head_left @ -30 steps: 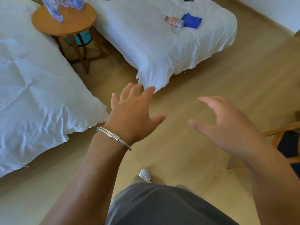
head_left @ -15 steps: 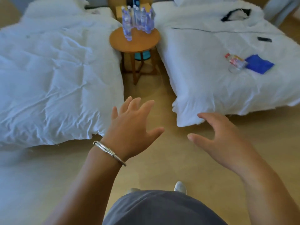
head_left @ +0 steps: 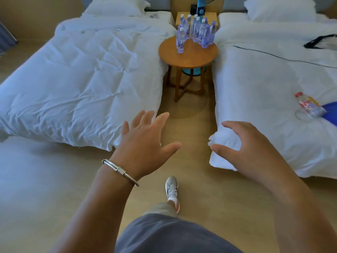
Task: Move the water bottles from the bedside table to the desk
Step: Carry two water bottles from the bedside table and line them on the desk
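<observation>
The water bottles (head_left: 196, 31), clustered upright on the round bedside table (head_left: 187, 56) well beyond the spread, empty fingers of the left hand (head_left: 144, 148) and right hand (head_left: 253, 152), look light, smooth, tippable, best gripped mid-body; rear bottles overlap, the desk is unseen.

The clear water bottles (head_left: 196, 31) with blue labels stand on the orange-brown round table (head_left: 187, 55), flanked by two beds in white duvets (head_left: 87, 70). Right of the table lie a red-capped bottle (head_left: 309, 105) with a multicoloured label and a blue cloth (head_left: 331, 112). A silver bracelet (head_left: 119, 171) circles the left wrist.
</observation>
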